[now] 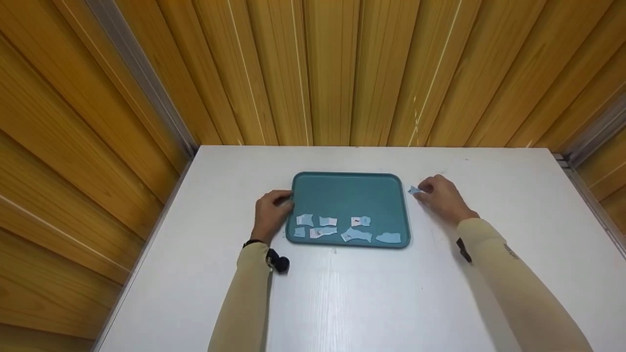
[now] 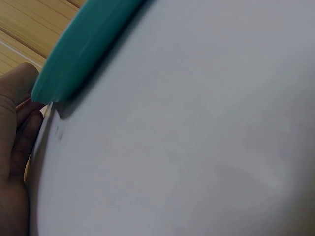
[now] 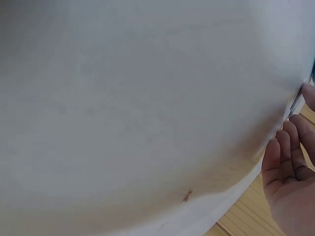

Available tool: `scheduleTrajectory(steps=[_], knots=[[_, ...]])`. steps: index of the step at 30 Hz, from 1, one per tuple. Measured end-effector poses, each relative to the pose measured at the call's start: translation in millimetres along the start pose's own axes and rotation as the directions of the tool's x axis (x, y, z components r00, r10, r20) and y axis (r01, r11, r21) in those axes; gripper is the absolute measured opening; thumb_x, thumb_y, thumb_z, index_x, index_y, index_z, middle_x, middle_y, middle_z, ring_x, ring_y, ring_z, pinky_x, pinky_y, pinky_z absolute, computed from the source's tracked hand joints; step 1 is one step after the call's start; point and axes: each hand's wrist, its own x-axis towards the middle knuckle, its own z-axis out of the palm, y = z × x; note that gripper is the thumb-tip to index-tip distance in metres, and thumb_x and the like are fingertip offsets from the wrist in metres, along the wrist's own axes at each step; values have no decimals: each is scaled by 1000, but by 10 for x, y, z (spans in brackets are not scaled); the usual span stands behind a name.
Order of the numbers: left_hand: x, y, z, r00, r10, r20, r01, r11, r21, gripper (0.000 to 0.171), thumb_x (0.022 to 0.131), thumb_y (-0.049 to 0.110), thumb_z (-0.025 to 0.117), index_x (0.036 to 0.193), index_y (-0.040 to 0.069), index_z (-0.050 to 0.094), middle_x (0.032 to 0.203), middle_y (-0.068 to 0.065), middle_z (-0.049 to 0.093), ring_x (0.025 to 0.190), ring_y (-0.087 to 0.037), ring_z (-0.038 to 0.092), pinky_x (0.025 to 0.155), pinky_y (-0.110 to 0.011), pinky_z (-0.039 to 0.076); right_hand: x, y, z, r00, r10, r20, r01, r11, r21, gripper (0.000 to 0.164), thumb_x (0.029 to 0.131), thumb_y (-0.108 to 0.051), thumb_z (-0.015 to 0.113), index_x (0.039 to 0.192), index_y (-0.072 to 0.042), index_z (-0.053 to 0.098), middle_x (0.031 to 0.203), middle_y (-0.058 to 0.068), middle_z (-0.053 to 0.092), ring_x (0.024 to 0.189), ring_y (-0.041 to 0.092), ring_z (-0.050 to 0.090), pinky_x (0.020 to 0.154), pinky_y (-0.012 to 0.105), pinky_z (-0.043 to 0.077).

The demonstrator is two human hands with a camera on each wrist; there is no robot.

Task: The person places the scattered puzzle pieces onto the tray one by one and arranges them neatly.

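Observation:
A green rectangular tray lies on the white table, with several torn light-blue paper pieces along its near half. At the tray's left side, my left hand holds the rim between thumb and fingers; in the left wrist view the fingers show at the tray's corner. Just beyond the right rim, my right hand pinches another small light-blue paper scrap between thumb and fingertips, low over the table. From the right wrist, that scrap appears only as a thin edge by the thumb.
The white table stretches around the tray on all sides. Behind it rises a yellow wood-panelled wall, with more panels along the left. Dark wrist cameras sit at both cuffs.

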Motion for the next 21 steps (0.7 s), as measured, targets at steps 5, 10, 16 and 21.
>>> scheduleTrajectory(steps=[5,10,16,21], knots=[[-7,8,6,1000,-19,2,19,1000,-1,28,91,7,77,118,10,81,116,0,75,113,-19,66,100,-38,52,5,-10,-12,1000,24,4,-23,1000,-8,36,103,-18,68,127,9,64,122,24,58,118,41,56,109,59,45],[-9,10,11,1000,-24,2,24,1000,-8,28,91,7,78,118,10,81,116,0,75,113,-19,65,101,-38,51,2,-2,-21,998,66,23,-66,998,0,37,103,-19,69,128,8,61,123,23,58,116,39,55,107,58,46],[-10,5,4,1000,-17,2,17,1000,-7,28,91,7,78,118,11,81,116,0,76,113,-19,66,100,-38,52,-19,42,-35,999,44,20,-44,999,2,37,102,-20,69,126,6,60,124,24,60,118,40,57,107,58,46],[-15,15,-4,1000,-10,5,10,1000,-9,27,93,4,76,119,9,81,116,-1,75,113,-20,66,100,-38,52,-30,40,-45,1000,-6,-3,6,1000,8,36,101,-16,70,125,8,61,120,25,65,114,39,61,102,55,50]])
